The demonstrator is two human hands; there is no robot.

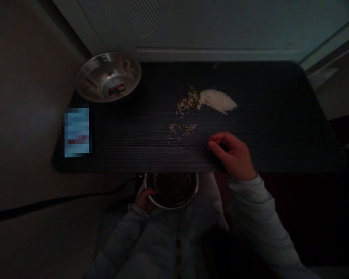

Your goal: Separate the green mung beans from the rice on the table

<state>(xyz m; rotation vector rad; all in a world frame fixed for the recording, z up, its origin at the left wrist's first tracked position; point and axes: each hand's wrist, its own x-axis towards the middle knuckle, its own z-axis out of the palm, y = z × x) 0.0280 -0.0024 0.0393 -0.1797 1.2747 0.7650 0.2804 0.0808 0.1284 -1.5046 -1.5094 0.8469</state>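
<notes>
Below the table's front edge, my left hand [146,200] grips the rim of a metal bowl [193,193] at my lap. The thumb lies over the rim, and a dark layer I cannot make out covers the bowl's bottom. My right hand [234,153] is over the front of the dark table, thumb and fingers drawn together; whatever they may hold is hidden. Ahead of it lies a pile of white rice grains [218,100]. Joined to the pile's left side is a patch of rice mixed with small greenish-brown grains [192,99]. A thin scatter of mixed grains [182,128] is nearer me.
A wide stainless steel bowl [88,77] with a dark label inside stands at the table's back left. In front of it is a lit, blurred-out screen [77,133]. The black table [279,116] has rounded corners, and a pale panel [221,27] rises behind it.
</notes>
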